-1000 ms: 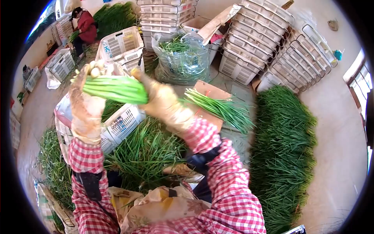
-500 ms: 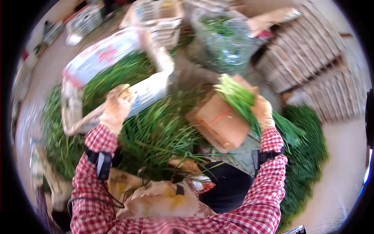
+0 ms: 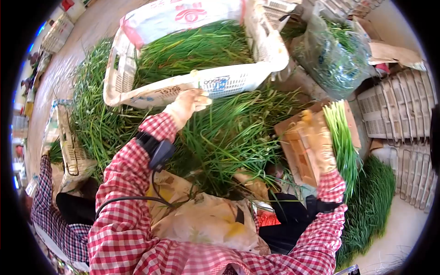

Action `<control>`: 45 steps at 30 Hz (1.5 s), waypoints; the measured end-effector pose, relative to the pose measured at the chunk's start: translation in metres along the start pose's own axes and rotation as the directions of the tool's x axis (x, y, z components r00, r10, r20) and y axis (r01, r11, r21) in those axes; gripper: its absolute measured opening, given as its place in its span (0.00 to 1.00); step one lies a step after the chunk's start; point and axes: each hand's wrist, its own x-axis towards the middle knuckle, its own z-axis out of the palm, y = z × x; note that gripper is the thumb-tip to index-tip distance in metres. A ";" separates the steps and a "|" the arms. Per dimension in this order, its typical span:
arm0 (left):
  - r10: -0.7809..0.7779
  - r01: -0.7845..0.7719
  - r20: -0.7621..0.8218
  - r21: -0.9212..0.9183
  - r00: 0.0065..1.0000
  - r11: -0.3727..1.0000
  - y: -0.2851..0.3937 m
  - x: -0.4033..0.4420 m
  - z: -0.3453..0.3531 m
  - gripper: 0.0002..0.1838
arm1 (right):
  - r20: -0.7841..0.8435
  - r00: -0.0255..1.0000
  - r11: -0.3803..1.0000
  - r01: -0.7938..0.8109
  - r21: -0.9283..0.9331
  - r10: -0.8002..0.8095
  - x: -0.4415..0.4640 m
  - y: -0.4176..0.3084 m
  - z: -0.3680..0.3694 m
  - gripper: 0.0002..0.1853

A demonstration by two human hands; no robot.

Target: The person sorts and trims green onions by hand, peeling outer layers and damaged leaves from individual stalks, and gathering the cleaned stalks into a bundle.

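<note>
My left hand (image 3: 187, 107), in a soiled pale glove, is in front of the white plastic crate (image 3: 236, 81) with its fingers curled together. Whatever they may hold is too small to make out. The crate is lined with a white sack and holds long green leaves, like garlic chives (image 3: 197, 48). My right hand (image 3: 318, 140), gloved too and slightly blurred, lies over a brown cardboard box (image 3: 293, 142) with its fingers stretched out. Just right of it, a bundle of chives (image 3: 341, 137) rests on the box, pale stem ends pointing away from me.
Loose chives (image 3: 233, 133) heap between me and the crate. More are piled at the right (image 3: 371, 215). A clear plastic bag (image 3: 337, 59) of greens stands behind the box, near stacked crates (image 3: 398, 107). Another person's checked sleeve (image 3: 43, 183) shows at the left.
My right hand has let go of the chive bundle, which now lies on the box beside it. My left hand remains near the crate's front. The view has shifted, so the crate appears further right.
</note>
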 end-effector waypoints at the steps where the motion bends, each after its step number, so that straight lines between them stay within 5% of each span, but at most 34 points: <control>1: -0.050 0.050 -0.004 0.064 0.999 0.997 0.002 0.003 0.004 0.17 | 0.039 0.998 0.988 0.043 0.151 -0.050 0.000 -0.021 0.027 0.23; 4: -0.136 0.118 0.048 0.276 0.990 0.954 -0.018 0.032 -0.013 0.17 | 0.372 0.928 0.984 -0.051 0.171 -0.017 0.012 -0.062 0.104 0.20; 6: 0.003 0.102 -0.163 0.628 0.987 0.772 0.005 -0.002 0.031 0.15 | 0.494 0.861 0.907 -0.297 0.300 0.118 0.017 -0.084 0.146 0.20; 8: 0.199 -0.163 -0.007 0.548 0.980 0.820 -0.117 0.069 -0.041 0.14 | 0.460 0.875 0.754 -0.402 0.520 0.150 0.027 -0.067 0.239 0.19; 10: 0.194 -0.066 -0.113 0.682 0.974 0.728 -0.142 0.082 -0.037 0.14 | 0.247 0.930 0.648 -0.367 0.668 0.271 0.032 -0.048 0.305 0.18; 13: 0.473 -0.174 -0.015 0.919 0.881 0.353 -0.159 0.117 -0.035 0.13 | 0.068 0.896 0.720 -0.395 0.570 0.438 0.033 -0.037 0.347 0.16; 14: 0.540 -0.148 -0.019 0.953 0.841 0.265 -0.168 0.129 -0.037 0.13 | 0.198 0.845 0.652 -0.515 0.556 0.497 0.032 -0.036 0.347 0.21; 17: 0.440 -0.034 0.003 0.997 0.898 0.062 -0.184 0.152 -0.036 0.14 | 0.175 0.829 0.608 -0.517 0.603 0.531 0.032 -0.032 0.356 0.20; 21: -0.073 0.091 -0.094 0.995 0.993 -0.048 -0.185 0.169 -0.034 0.24 | 0.248 0.818 0.455 -0.509 0.730 0.519 0.039 -0.015 0.378 0.23; 22: -0.119 0.266 -0.241 0.919 0.963 0.293 -0.165 0.152 -0.016 0.27 | 0.278 0.822 0.449 -0.518 0.728 0.497 0.040 -0.011 0.375 0.24; 24: -0.145 0.150 -0.108 0.934 0.984 0.325 -0.179 0.142 -0.013 0.29 | 0.338 0.790 0.330 -0.544 0.772 0.512 0.041 -0.015 0.359 0.26; 25: 0.024 -0.049 0.044 0.955 0.999 0.294 -0.184 0.123 -0.006 0.29 | 0.370 0.753 0.211 -0.549 0.808 0.544 0.041 -0.032 0.336 0.27; 28: 0.068 0.125 -0.167 0.903 0.984 0.411 -0.164 0.058 0.038 0.26 | 0.365 0.718 -0.028 -0.434 0.901 0.592 0.024 -0.060 0.303 0.30; 30: 0.090 0.064 -0.116 0.892 0.989 0.448 -0.159 0.019 0.053 0.24 | 0.345 0.761 0.028 -0.429 0.903 0.550 0.010 -0.074 0.282 0.29; 34: 0.076 -0.221 0.208 0.948 0.975 0.230 -0.126 -0.022 0.061 0.16 | 0.336 0.783 -0.053 -0.364 0.930 0.523 -0.026 -0.103 0.229 0.22; 35: 0.203 -0.285 0.205 0.782 0.958 0.554 -0.106 -0.038 0.065 0.13 | 0.213 0.808 0.182 -0.364 0.913 0.549 -0.036 -0.105 0.226 0.18; 36: 0.267 -0.360 0.248 0.743 0.931 0.564 -0.098 -0.041 0.056 0.14 | 0.150 0.838 0.257 -0.324 0.911 0.524 -0.043 -0.127 0.201 0.16; 37: 0.194 -0.268 0.206 0.442 0.959 0.856 -0.070 -0.049 0.071 0.19 | 0.165 0.862 0.145 -0.264 0.954 0.479 -0.050 -0.144 0.182 0.15; 38: 0.104 -0.120 0.207 0.065 0.973 0.991 -0.041 -0.061 0.086 0.24 | 0.173 0.888 0.029 -0.204 0.978 0.426 -0.055 -0.155 0.170 0.15; 40: 0.014 -0.061 0.436 0.095 0.900 0.994 -0.029 -0.066 0.080 0.41 | 0.083 0.928 0.002 -0.090 0.996 0.364 -0.061 -0.168 0.158 0.17; 42: -0.145 0.047 0.536 0.191 0.832 0.980 -0.010 -0.100 0.082 0.42 | -0.046 0.946 -0.015 0.054 0.998 0.321 -0.061 -0.183 0.142 0.20; 45: -0.071 -0.144 0.653 0.270 0.754 0.952 0.015 -0.140 0.087 0.39 | -0.173 0.966 0.145 0.147 0.979 0.190 -0.066 -0.213 0.100 0.22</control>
